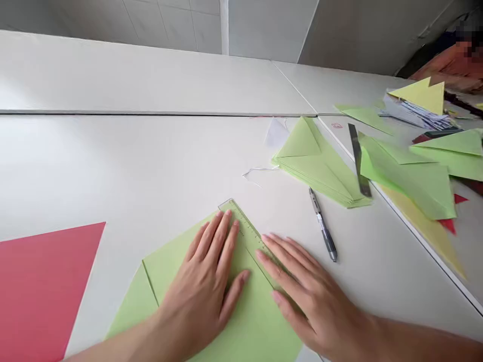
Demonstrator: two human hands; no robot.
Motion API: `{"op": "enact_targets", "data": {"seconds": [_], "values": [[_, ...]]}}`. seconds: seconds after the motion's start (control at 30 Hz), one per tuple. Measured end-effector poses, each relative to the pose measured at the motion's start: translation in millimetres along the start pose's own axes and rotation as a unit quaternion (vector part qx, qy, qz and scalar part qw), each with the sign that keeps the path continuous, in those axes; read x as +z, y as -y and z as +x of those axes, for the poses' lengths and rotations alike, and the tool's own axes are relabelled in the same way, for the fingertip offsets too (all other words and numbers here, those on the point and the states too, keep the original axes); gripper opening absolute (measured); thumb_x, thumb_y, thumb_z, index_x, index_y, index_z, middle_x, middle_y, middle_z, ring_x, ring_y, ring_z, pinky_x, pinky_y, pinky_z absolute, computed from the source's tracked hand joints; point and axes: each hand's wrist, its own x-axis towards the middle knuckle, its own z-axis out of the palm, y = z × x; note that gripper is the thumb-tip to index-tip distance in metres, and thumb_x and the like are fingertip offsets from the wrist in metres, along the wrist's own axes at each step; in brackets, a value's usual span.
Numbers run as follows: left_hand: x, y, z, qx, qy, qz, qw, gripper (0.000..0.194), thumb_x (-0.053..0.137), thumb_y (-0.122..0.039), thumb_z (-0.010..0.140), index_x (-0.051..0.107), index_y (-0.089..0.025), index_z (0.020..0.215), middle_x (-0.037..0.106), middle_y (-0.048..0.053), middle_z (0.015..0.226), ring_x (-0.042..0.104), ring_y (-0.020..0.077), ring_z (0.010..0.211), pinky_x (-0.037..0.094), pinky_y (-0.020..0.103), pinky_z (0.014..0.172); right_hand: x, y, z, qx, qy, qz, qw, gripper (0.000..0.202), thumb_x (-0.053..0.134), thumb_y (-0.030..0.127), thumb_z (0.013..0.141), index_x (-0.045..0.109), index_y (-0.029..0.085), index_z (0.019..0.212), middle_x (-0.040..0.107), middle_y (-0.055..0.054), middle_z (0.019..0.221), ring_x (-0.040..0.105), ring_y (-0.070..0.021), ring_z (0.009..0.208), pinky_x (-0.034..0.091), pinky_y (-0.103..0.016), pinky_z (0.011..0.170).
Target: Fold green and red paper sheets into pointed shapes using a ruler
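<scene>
A large folded sheet of green paper (249,322) lies on the white table in front of me. Along its upper right edge runs a clear ruler (241,217), partly hidden beneath my fingers. My left hand (207,281) rests flat on the paper, its fingers stretched out and their tips at the ruler's upper end. Farther down the ruler, my right hand (305,291) presses with fingers spread, the tips over the ruler and the paper's edge.
A grey pen (323,226) lies right of the ruler. Behind it sits a stack of folded green papers (317,161). Red paper (41,291) is at left. A dark metal ruler (359,161) and more green sheets (411,176) lie at right. A person (449,60) shows at upper right.
</scene>
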Motion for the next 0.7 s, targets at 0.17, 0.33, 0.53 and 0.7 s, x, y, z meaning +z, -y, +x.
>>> {"op": "enact_targets", "data": {"seconds": [0.17,0.33,0.53,0.7], "values": [[0.4,-0.3,2.1,-0.008,0.004,-0.006,1.000,0.070,0.034,-0.045,0.101,0.021,0.000,0.153,0.024,0.020,0.159,0.018,0.0322,0.150,0.022,0.044,0.120,-5.7,-0.1,-1.4,0.016,0.024,0.008,1.000,0.053,0.040,0.021,0.098,0.039,0.010,0.150,0.034,-0.012,0.158,0.023,-0.0250,0.150,0.034,-0.051,0.119],[0.0,3.0,5.1,-0.003,0.028,-0.022,0.999,0.065,0.036,-0.045,0.100,0.021,-0.014,0.156,0.017,0.018,0.162,0.018,0.0359,0.149,0.032,0.052,0.116,-5.5,-5.6,0.3,0.017,0.008,0.047,0.999,0.051,0.040,0.021,0.099,0.042,0.012,0.149,0.037,-0.011,0.157,0.025,-0.0225,0.149,0.030,-0.047,0.122],[0.6,3.5,6.9,-0.003,0.041,-0.035,0.999,0.063,0.035,-0.047,0.100,0.022,-0.020,0.156,0.017,0.019,0.161,0.017,0.0377,0.149,0.033,0.057,0.114,-10.4,-15.6,0.0,0.021,0.013,0.079,0.997,0.059,0.045,0.033,0.099,0.035,0.007,0.151,0.036,-0.011,0.157,0.026,-0.0210,0.149,0.030,-0.042,0.123],[1.9,6.3,8.4,0.001,0.040,-0.047,0.998,0.062,0.035,-0.046,0.100,0.024,-0.021,0.155,0.019,0.018,0.161,0.020,0.0380,0.148,0.031,0.057,0.115,-17.6,-25.6,-4.0,0.032,0.028,0.064,0.997,0.081,0.053,0.053,0.094,0.029,0.004,0.153,0.033,-0.014,0.158,0.025,-0.0249,0.150,0.029,-0.046,0.123]]}}
